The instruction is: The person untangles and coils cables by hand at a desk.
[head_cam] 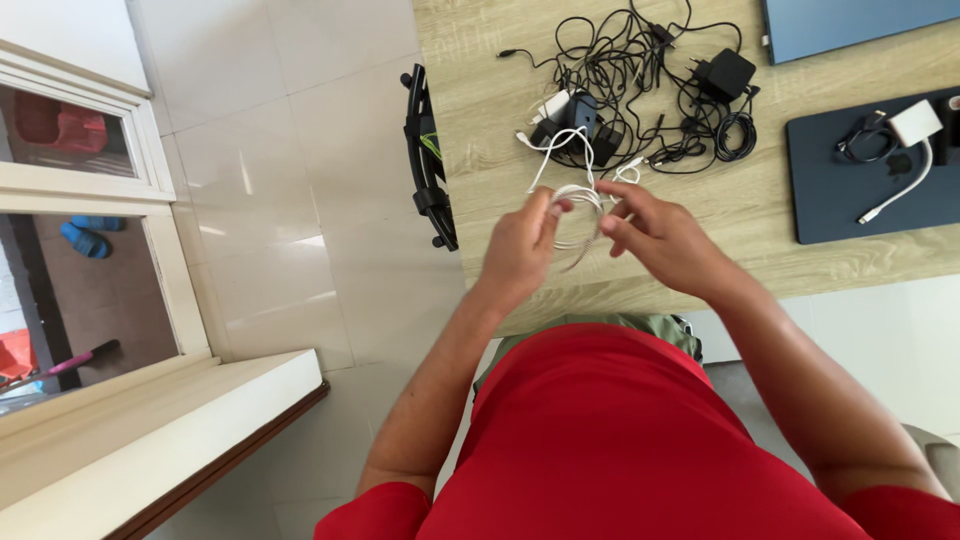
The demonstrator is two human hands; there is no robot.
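Observation:
My left hand (522, 245) and my right hand (660, 235) are held close together above the near edge of a light wooden table (740, 200). Both grip a thin white cable (580, 200) that is looped into a small coil between them. Its free end runs up toward a tangle of black cables and chargers (640, 85) lying farther back on the table. A white plug (552, 104) lies at the left edge of that pile.
A dark mat (850, 200) at the right carries a white adapter with a cable (912, 130) and a small black cable. A blue laptop (850, 25) sits at the top right. A black stand (428, 160) hangs off the table's left edge. Tiled floor and a window ledge lie left.

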